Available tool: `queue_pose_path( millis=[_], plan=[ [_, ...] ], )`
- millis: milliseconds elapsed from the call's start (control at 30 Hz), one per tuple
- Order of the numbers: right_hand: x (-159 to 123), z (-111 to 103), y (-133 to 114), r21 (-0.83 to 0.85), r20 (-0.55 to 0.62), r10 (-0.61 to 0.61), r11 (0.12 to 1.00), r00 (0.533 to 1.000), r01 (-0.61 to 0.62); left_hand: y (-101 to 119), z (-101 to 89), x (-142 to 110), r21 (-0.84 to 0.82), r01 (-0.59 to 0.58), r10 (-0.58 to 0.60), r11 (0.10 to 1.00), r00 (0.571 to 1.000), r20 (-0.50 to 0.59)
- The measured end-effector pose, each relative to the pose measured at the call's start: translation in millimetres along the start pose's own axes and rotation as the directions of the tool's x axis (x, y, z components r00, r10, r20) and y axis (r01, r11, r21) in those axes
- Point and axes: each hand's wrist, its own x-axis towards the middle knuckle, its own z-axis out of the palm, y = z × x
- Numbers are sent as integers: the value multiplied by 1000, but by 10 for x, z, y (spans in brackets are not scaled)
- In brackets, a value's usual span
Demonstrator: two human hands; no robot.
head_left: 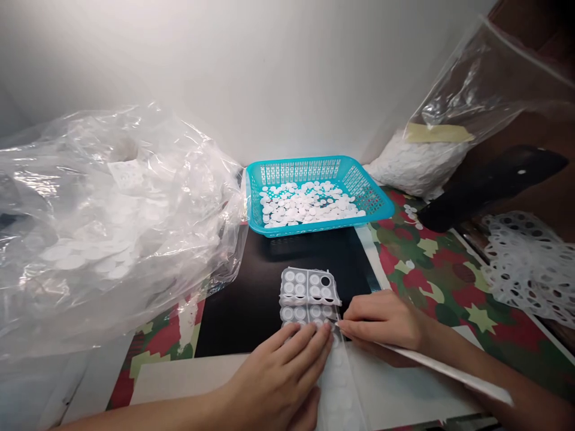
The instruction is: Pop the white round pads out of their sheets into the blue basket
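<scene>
A translucent strip of round white discs (299,313) runs from the black board (233,299) down toward me, its far part folded into a raised layer. One round opening in that layer shows black. My left hand (287,365) lies over the strip with fingers stretched out, pressing it down. Close by on the right, my right hand (381,323) pinches a slim white-handled tool (458,376) like a pen. The tool's thin tip meets the strip beside my left fingertips; its exact kind is unclear.
Behind the board stands a turquoise basket (321,228) with many loose white discs (309,203). A large clear plastic bag (112,239) crowds the left. At right are another bag (422,158) of white pieces, a dark object (494,185) and a pile of punched-out white sheets (530,263).
</scene>
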Motion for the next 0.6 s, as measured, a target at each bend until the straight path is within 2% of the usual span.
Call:
queue_pose_path(
  millis=[167,400,600],
  plan=[
    [-79,13,11,-147,36,-41,988,999,46,-6,3,-11,-43,1,-1,999,1000,10],
    [-56,-33,9,-157,23,-66,985,998,69,33,44,-9,-32,27,-28,999,1000,-8],
    [-58,-18,-7,-221,81,-88,970,993,103,29,35,-2,-12,33,-33,999,999,-18]
  ],
)
